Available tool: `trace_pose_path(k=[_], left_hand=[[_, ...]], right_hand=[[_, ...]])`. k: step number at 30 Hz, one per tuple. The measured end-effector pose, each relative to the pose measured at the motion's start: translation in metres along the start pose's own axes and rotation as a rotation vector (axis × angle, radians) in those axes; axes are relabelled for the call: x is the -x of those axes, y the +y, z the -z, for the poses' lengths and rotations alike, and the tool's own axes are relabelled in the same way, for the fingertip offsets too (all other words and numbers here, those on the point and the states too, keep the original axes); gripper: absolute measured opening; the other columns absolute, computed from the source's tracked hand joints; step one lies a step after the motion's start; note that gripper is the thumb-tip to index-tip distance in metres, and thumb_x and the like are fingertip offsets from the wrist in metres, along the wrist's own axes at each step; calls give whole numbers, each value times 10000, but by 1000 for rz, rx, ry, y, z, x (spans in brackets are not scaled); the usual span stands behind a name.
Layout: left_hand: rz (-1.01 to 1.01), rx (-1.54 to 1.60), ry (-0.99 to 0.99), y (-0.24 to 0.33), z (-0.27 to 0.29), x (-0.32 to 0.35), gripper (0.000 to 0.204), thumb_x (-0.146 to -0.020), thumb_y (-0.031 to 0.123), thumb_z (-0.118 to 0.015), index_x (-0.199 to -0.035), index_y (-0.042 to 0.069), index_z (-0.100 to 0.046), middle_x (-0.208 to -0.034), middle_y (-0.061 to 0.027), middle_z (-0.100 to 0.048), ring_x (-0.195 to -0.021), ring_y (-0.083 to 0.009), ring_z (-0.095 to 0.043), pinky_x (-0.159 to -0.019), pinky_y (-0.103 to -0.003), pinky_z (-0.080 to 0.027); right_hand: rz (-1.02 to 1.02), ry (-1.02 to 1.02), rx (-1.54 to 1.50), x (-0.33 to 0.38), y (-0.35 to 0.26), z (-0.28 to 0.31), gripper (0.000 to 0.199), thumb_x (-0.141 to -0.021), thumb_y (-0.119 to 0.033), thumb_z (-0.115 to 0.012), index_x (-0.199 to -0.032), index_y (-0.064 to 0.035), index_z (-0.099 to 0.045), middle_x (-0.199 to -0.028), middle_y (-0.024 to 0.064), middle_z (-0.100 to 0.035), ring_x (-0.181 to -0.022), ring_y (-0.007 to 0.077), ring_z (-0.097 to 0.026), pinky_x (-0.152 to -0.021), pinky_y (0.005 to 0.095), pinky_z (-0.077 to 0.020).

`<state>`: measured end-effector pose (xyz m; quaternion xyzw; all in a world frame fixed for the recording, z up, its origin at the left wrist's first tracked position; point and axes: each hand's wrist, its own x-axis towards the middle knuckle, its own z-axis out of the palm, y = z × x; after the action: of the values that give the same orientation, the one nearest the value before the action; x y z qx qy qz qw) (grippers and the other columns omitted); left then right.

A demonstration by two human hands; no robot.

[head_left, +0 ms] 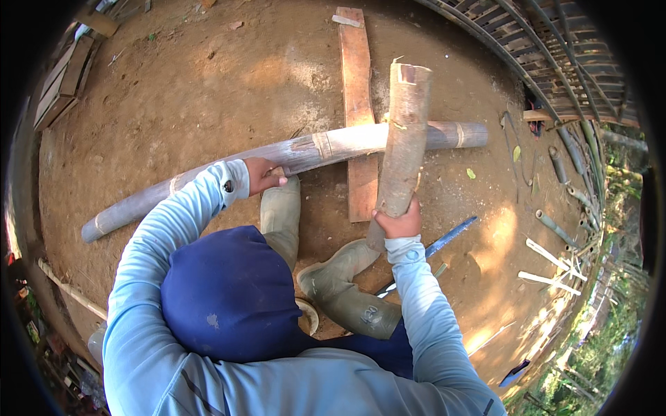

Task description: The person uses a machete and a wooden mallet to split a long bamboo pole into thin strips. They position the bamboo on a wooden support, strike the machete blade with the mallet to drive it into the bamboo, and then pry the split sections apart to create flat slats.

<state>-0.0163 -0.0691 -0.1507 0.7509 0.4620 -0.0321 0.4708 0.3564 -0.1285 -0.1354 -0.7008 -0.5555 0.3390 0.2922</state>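
Note:
My right hand point(402, 219) is closed round the narrower lower end of a thick, bark-covered log point(404, 132). The log stands out across a long grey bamboo pole point(291, 154), its broad cut end farthest from me. My left hand point(265, 176) is closed on a short brown wooden handle point(279, 171) at the pole's near side. Whatever the handle joins is hard to make out against the bamboo. The pole crosses over a flat reddish wooden plank point(358, 90) on the dirt floor.
My green boots point(281, 208) are just below the pole. A long blue-edged strip point(451, 236) lies to the right of my right hand. Pale split sticks point(551, 270) and bamboo lengths point(555, 227) lie at right. A wooden crate point(66, 83) stands far left, a slatted bamboo structure point(534, 41) far right.

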Motion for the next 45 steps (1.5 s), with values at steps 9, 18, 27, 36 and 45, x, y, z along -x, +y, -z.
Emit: trace_pose_path(k=[9,18,27,36,45], left_hand=[[-182,34,117,-14,-3,2,599,-934,448,-510,-1320,-10,-487,-1244,-262,-577,-1202,-397,-524,-1033,-424,-400],[-371,-49,349,-16,-25,-9,578,-943,471,-498,-1180,-53,-558,-1125,-279,-614,-1120,-391,-573,-954,-414,-441],[-6,-15,74,4,-7,-1,532,-910,471,-555,-1059,-39,-587,-807,-173,-659,-823,-298,-671,-752,-403,-507],[65,75,15,0,-6,26,489,-825,312,-693,-1180,-4,-579,-955,-215,-650,-891,-337,-633,-795,-400,-481],[97,120,111,3,-11,37,472,-824,326,-726,-1133,-1,-582,-880,-155,-641,-850,-270,-630,-780,-370,-484]], right_hand=[[476,343,-473,15,-94,101,760,-716,-54,-769,-1356,22,-366,-1260,185,-520,-1129,280,-549,-976,403,-455],[-100,-70,52,6,28,-40,825,-603,-140,-827,-1296,1,-403,-1129,148,-604,-1048,265,-598,-916,370,-475],[-106,260,117,4,52,52,780,-583,-143,-840,-1240,18,-451,-1112,169,-608,-1027,281,-604,-892,373,-477],[-649,384,105,-1,174,60,963,-581,-221,-863,-1363,75,-387,-1288,242,-534,-1152,336,-555,-984,361,-441],[-46,-5,-75,49,10,-97,941,-783,-386,-765,-1441,64,-265,-1414,310,-380,-1324,396,-389,-1114,464,-303]])
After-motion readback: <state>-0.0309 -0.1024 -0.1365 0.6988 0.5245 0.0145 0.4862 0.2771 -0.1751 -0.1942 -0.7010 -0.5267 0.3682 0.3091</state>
